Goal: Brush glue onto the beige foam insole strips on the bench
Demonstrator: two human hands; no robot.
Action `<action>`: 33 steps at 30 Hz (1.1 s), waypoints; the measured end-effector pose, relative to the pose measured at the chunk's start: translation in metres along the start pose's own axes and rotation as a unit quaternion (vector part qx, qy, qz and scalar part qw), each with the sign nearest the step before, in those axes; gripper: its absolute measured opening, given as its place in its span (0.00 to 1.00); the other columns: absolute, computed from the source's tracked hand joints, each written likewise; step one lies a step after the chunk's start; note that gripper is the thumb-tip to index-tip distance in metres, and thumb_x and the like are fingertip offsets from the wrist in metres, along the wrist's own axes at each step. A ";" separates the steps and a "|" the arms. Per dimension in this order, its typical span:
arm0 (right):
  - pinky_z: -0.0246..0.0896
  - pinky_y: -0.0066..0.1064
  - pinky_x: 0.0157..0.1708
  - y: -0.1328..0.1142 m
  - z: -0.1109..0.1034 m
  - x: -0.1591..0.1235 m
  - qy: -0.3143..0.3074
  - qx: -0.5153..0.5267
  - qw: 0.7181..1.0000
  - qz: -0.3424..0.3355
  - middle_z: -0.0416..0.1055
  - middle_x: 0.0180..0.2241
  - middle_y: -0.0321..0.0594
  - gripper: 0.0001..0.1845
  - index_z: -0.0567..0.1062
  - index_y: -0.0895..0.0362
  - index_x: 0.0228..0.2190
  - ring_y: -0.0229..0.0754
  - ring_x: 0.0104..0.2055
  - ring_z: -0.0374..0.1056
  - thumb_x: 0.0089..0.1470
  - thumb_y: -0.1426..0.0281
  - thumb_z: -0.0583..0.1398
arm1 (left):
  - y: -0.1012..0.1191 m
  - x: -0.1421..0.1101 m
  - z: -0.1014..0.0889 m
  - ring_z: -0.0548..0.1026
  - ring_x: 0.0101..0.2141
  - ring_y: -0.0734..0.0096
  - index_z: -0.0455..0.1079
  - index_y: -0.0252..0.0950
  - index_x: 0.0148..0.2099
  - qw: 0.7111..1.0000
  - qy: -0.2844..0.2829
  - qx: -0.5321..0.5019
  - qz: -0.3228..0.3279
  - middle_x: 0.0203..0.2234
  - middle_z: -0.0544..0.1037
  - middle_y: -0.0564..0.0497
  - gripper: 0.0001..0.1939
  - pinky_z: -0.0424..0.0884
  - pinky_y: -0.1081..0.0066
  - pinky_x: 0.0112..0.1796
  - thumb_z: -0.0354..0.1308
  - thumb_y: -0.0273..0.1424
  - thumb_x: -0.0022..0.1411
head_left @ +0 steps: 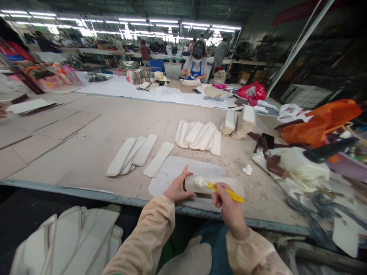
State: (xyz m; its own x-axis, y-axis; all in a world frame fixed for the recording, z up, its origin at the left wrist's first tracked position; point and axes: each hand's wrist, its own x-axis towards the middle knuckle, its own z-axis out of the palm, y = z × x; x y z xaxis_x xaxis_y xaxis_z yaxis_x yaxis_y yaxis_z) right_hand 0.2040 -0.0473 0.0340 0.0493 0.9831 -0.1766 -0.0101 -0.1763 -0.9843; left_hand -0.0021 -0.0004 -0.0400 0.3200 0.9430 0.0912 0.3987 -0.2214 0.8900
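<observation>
A pale, rounded strip point(220, 184) lies on a whitish sheet point(160, 183) at the table's front edge. My left hand point(180, 187) holds its left end, thumb at the far side and fingers at the near side. In my right hand point(228, 202) is a yellow-handled brush point(233, 195), its bristles on the strip's upper face. White paste covers the bristle end. Just left of the sheet, a single off-white strip point(159, 158) overlaps its edge, beside a small fanned group of similar strips point(122, 156).
Behind my hands lie a spread pile of strips point(197, 135) and stacked strips point(248, 116). A white blob point(247, 170) sits to the right, near a white jug point(304, 162) and orange bag point(323, 122). More strips point(69, 240) lie lower left. A person point(196, 68) works opposite.
</observation>
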 end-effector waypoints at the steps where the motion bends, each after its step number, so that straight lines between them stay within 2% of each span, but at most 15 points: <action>1: 0.50 0.27 0.21 0.002 0.008 0.002 -0.019 0.005 1.000 0.007 0.62 0.15 0.29 0.19 0.69 0.55 0.32 0.35 0.18 0.54 0.56 0.51 0.55 | -0.001 0.000 0.000 0.66 0.57 0.54 0.29 0.38 0.70 1.000 -0.001 0.000 0.001 0.58 0.67 0.41 0.67 0.59 0.56 0.58 0.72 0.41 0.41; 4: 0.49 0.26 0.20 0.009 0.020 0.007 -0.054 0.000 0.998 0.029 0.61 0.14 0.29 0.20 0.69 0.55 0.31 0.34 0.17 0.53 0.55 0.50 0.55 | -0.003 0.000 0.001 0.67 0.56 0.55 0.29 0.38 0.70 1.000 -0.004 0.001 0.004 0.57 0.67 0.41 0.67 0.60 0.57 0.57 0.72 0.40 0.41; 7: 0.47 0.26 0.19 0.011 0.014 0.010 -0.048 -0.016 0.998 0.047 0.60 0.13 0.28 0.19 0.69 0.55 0.30 0.33 0.17 0.52 0.54 0.52 0.56 | -0.002 0.000 0.000 0.67 0.56 0.55 0.29 0.39 0.70 1.000 -0.004 0.007 0.000 0.57 0.68 0.42 0.66 0.60 0.57 0.57 0.72 0.40 0.42; 16: 0.46 0.27 0.18 0.008 -0.048 0.007 0.048 -0.059 0.996 0.054 0.60 0.13 0.29 0.18 0.70 0.56 0.31 0.34 0.16 0.52 0.52 0.54 0.57 | 0.012 0.000 -0.003 0.68 0.55 0.55 0.33 0.39 0.70 0.999 -0.012 0.031 -0.016 0.55 0.70 0.44 0.62 0.61 0.58 0.57 0.70 0.38 0.44; 21: 0.48 0.28 0.19 0.006 -0.087 0.007 0.101 -0.105 0.988 0.046 0.61 0.14 0.29 0.18 0.71 0.56 0.31 0.35 0.16 0.54 0.51 0.53 0.57 | 0.009 0.000 -0.003 0.68 0.56 0.55 0.32 0.38 0.70 0.999 -0.010 0.041 -0.009 0.56 0.69 0.44 0.61 0.60 0.58 0.58 0.69 0.39 0.45; 25: 0.50 0.29 0.20 0.000 -0.106 0.009 0.133 -0.173 0.975 0.040 0.62 0.15 0.30 0.16 0.71 0.55 0.31 0.36 0.17 0.55 0.51 0.55 0.56 | 0.006 0.000 -0.003 0.66 0.57 0.55 0.35 0.37 0.70 0.999 -0.012 0.051 0.000 0.57 0.68 0.42 0.59 0.59 0.58 0.59 0.68 0.40 0.46; 29: 0.52 0.32 0.21 -0.007 -0.111 0.007 0.154 -0.252 0.955 0.027 0.64 0.15 0.32 0.16 0.72 0.54 0.30 0.39 0.18 0.58 0.52 0.54 0.55 | 0.008 0.000 -0.003 0.67 0.56 0.55 0.38 0.37 0.70 0.999 -0.004 0.051 0.000 0.56 0.69 0.43 0.57 0.60 0.58 0.58 0.68 0.40 0.47; 33: 0.58 0.33 0.29 -0.006 -0.109 0.000 0.171 -0.341 0.923 -0.046 0.67 0.18 0.33 0.18 0.73 0.53 0.34 0.42 0.23 0.64 0.56 0.53 0.54 | 0.008 -0.001 -0.002 0.67 0.56 0.54 0.38 0.37 0.70 0.999 -0.004 0.050 0.003 0.56 0.69 0.42 0.56 0.60 0.57 0.58 0.68 0.39 0.47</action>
State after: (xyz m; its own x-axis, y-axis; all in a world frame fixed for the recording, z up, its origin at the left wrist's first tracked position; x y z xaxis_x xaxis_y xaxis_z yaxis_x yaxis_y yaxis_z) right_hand 0.3134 -0.0517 0.0400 0.3324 0.9425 0.0337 0.6360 -0.1976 -0.7459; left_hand -0.0008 -0.0023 -0.0317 0.3296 0.9396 0.0923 0.4813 -0.2513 0.8398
